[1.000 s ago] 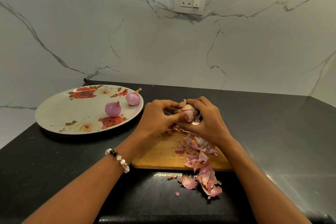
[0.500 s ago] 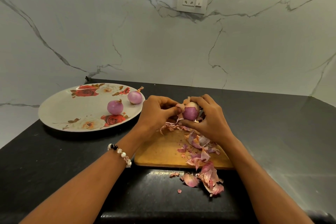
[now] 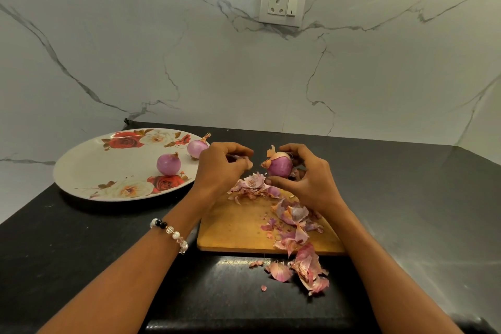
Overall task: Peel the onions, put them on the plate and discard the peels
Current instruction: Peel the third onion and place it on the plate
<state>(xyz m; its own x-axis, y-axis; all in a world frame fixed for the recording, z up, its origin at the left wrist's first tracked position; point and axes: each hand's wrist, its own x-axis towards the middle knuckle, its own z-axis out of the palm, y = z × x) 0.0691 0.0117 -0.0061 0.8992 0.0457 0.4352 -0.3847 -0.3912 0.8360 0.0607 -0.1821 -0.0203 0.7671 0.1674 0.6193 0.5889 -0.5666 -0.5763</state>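
At far left, a large oval white plate with red and cream rose prints (image 3: pixel 89 171) lies flat on the black speckled stone table (image 3: pixel 67 238), close to the white marble-veined wall (image 3: pixel 217 76). Two small round peeled purple onions rest on the plate's right half: one nearer the middle (image 3: pixel 168 164), the other at the back right rim (image 3: pixel 197 148), partly hidden behind the left hand. A beaded bracelet of white, black and clear beads (image 3: pixel 170 234) sits on the left wrist. The left hand (image 3: pixel 219 168) is raised above the far end of the board, its fingers curled and pinching a small scrap of pale pink peel (image 3: pixel 245 162) at the fingertips. Just right of it, apart by a narrow gap, the right hand (image 3: pixel 306 179) holds a third purple onion (image 3: pixel 279 167) clear of the board, thumb under it and fingers curled over its far side; a flap of dry brownish skin remains at its top. Below both hands a rectangular light wooden cutting board (image 3: pixel 233 228) lies on the table. Loose pink and purple onion peels (image 3: pixel 291 218) are scattered over the board's far and right portions, and more of them (image 3: pixel 306 271) spill over its near edge onto the table. On the wall above, a white socket plate with a switch (image 3: pixel 282 4) is mounted.
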